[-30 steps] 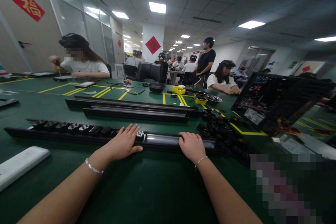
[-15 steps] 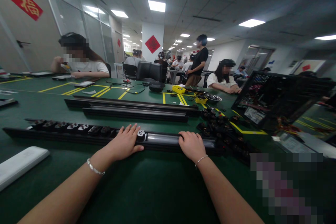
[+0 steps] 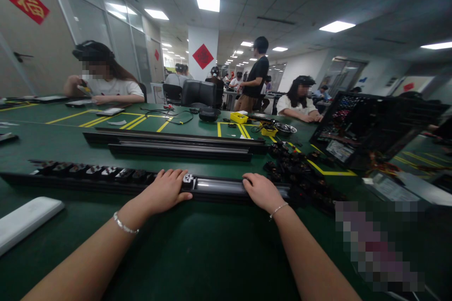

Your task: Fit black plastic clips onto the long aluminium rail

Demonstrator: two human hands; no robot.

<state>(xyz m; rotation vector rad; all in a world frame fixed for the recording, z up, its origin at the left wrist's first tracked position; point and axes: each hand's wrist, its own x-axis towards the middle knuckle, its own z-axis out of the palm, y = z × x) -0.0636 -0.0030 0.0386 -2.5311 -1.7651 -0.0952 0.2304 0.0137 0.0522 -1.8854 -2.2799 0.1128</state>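
A long black rail [image 3: 219,187] lies across the green table [image 3: 197,249] in front of me, its left part filled with several small black and silver clips [image 3: 88,170]. My left hand [image 3: 164,192] rests flat on the rail beside the last clip [image 3: 188,178], fingers spread. My right hand [image 3: 262,192] lies palm-down on the bare shiny stretch of rail further right. Neither hand holds anything loose.
Two more black rails [image 3: 176,143] lie behind. A heap of black clips [image 3: 300,174] sits to the right, a white flat box [image 3: 24,218] at left, an open computer case [image 3: 370,131] at far right. Other people sit at the table; one person [image 3: 254,77] stands behind.
Both hands stay on the rail; the view has tilted slightly. The standing person in black has walked to the left.
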